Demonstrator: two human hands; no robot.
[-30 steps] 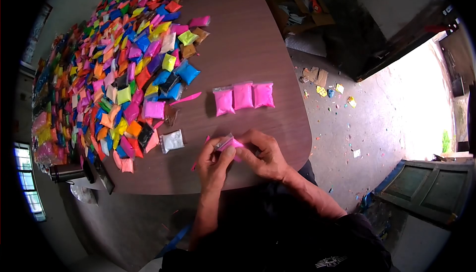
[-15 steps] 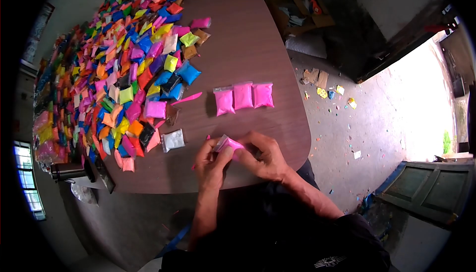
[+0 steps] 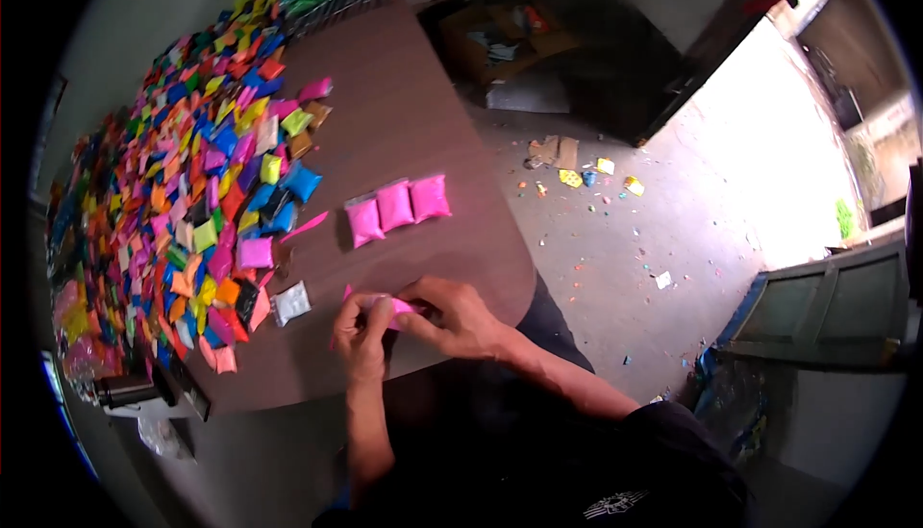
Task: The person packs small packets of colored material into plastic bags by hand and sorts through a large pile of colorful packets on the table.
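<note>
We pinch one small bright-pink plastic packet (image 3: 399, 309) between left grip (image 3: 363, 334) and right grip (image 3: 458, 320); three plump pink plastic packets (image 3: 395, 207) lie abreast on brown desk (image 3: 385, 95).

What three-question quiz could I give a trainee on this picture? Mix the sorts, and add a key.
1. Choose one: what is between the fingers of the left hand and right hand?
A) a blue packet
B) a pink packet
C) a white packet

2. Count: how many pink packets lie side by side in the row on the table, beyond the hands?

3. True or false: the white packet lies on top of that row.

Key: 1: B. 2: Three. 3: False; the white packet lies on the table, apart from the row.
</note>
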